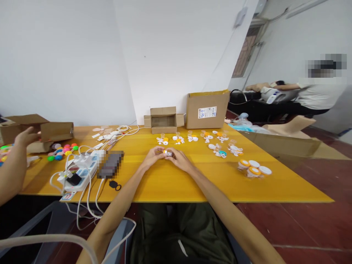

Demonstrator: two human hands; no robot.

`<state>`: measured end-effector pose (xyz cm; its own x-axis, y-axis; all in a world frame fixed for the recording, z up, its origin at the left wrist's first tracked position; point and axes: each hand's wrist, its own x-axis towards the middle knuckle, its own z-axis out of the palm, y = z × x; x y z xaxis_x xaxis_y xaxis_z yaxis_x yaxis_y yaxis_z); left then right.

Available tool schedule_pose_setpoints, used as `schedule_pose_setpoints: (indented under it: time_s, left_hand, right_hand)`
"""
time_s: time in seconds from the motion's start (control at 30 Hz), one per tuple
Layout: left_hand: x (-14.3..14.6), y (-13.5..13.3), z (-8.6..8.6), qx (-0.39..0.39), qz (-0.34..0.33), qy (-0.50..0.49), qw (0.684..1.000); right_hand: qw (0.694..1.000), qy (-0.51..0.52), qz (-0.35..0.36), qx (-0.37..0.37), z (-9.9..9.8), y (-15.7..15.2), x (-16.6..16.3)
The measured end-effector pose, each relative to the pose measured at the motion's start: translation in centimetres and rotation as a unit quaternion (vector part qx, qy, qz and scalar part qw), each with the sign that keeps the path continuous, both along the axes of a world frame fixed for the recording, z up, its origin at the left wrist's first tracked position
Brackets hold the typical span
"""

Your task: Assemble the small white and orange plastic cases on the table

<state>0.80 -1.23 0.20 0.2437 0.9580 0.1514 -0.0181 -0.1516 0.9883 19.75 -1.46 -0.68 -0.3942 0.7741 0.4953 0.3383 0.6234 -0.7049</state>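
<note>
My left hand (154,157) and my right hand (179,159) meet above the middle of the table. Between their fingertips is a small container (168,154) with an orange-and-white end and black-and-white speckled contents, lying on its side. Both hands are closed on it, and the fingers cover part of it. Just beyond them sit small groups of white and orange parts (164,140) with clear cups. More such parts, including a teal ring (222,154), lie to the right. Several clear jars with orange-and-white lids (254,171) stand grouped farther right.
An open small carton (164,129) and a larger closed box (207,112) stand by the wall. On the left are a power strip (82,172), white cables, a phone (111,165) and colourful balls (67,148). Another person's arm (12,172) reaches toward an open carton (57,131).
</note>
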Motion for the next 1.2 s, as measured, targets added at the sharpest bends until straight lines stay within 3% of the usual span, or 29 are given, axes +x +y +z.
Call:
schedule_pose_setpoints:
  time_s: [0.3, 1.2]
  left_hand:
    - [0.2, -0.2, 0.3, -0.023, -0.006, -0.013, 1.000]
    - [0.3, -1.0, 1.6, 0.012, -0.026, 0.041, 0.999]
  right_hand:
    - [1.000, 0.014, -0.025, 0.007, 0.3, -0.2, 0.0]
    - [0.996, -0.017, -0.018, 0.088, -0.4, 0.1, 0.3]
